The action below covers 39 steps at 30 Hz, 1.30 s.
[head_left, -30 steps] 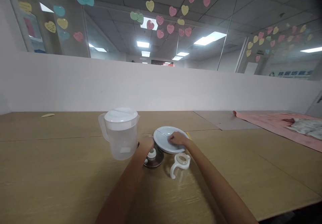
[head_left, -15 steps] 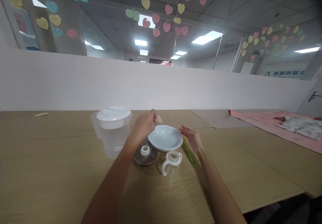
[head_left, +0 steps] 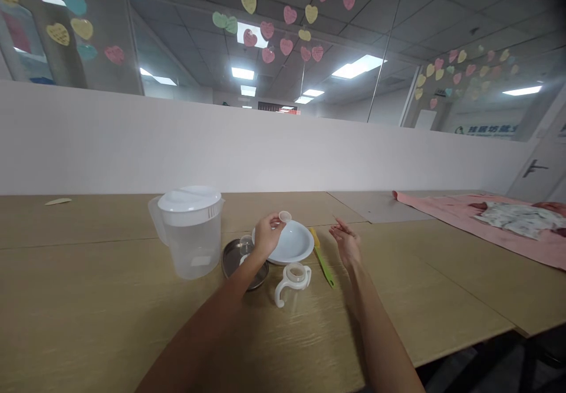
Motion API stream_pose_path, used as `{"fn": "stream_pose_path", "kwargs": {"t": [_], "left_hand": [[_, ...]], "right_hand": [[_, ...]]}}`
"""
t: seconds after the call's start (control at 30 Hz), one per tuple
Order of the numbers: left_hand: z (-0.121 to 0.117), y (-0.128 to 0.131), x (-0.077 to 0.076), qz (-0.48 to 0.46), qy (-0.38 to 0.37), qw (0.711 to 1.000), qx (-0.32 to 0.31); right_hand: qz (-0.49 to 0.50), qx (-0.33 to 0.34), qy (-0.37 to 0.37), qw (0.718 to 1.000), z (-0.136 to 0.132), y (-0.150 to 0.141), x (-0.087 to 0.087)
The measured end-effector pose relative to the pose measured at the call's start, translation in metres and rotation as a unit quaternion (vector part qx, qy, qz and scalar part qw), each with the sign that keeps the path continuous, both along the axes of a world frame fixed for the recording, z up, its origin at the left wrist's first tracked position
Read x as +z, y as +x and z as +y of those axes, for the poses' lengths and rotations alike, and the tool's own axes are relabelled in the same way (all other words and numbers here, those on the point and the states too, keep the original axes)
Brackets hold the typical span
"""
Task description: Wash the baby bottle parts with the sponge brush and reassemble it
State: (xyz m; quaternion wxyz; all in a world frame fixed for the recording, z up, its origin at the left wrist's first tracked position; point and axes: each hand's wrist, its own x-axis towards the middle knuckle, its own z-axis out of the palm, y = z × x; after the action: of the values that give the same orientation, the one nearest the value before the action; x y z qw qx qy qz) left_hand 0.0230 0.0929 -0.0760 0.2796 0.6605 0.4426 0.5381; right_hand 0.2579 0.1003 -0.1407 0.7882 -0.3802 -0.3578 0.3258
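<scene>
Pinching a small translucent cap, the left hand has come from the metal tray to the white bowl mid-frame, while the right hand, fingers loosely spread right of centre, has left the bowl, seemingly leaving the handling to the left.

From my remote post I see a tan, wood-grained table. The small round piece is translucent whitish; the bowl, plain white; the brush, yellow-headed with a green handle. The tray is dark silver-grey, the pitcher translucent, white-lidded. I also see white fabric, grey-patterned, on pink cloth, and pink, yellow, teal and green heart notes.
</scene>
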Motion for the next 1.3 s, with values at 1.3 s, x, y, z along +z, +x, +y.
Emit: {"fn": "stream_pose_path", "kwargs": {"t": [1.3], "left_hand": [[-0.038,-0.005,-0.047,0.133,0.076,0.987,0.048]], "right_hand": [[-0.341,-0.24,0.099,0.904,-0.05,-0.081,0.036]]}}
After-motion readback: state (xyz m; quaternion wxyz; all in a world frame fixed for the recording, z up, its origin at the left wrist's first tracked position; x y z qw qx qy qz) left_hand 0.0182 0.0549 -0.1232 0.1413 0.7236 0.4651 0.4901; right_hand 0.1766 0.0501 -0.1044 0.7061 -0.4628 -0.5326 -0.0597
